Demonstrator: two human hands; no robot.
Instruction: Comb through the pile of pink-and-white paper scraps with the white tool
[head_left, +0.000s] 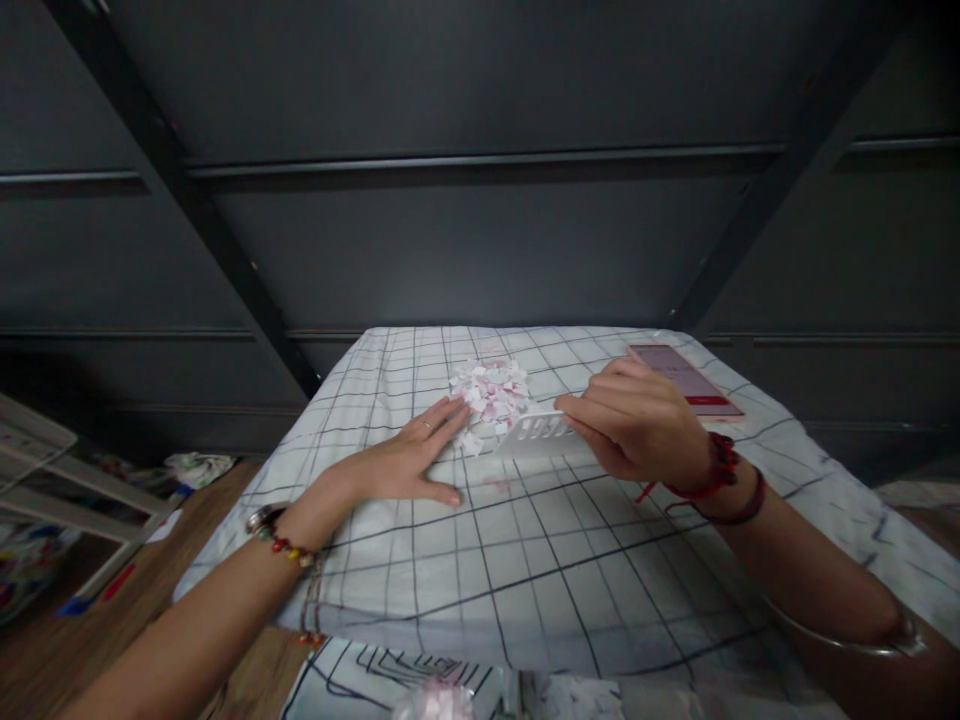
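A heap of small torn paper scraps (491,388), white with pink marks, lies on the checked tablecloth (465,560). My left hand (412,455) rests palm down with its fingers stretched out, fingertips touching the heap's left edge. My right hand (637,420) pinches the upper edge of a white slotted plastic piece (534,435), perhaps a small basket or tray. This piece stands tilted on its side just right of the scraps. My right fingers hide part of it, so its full shape does not show.
A phone (686,380) with a pinkish edge lies at the right, behind my right hand. Dark panels (480,240) rise behind the table. Below the near edge sits a clear bag or wrap with pink and white bits (442,700). A white rack (67,500) stands at the left.
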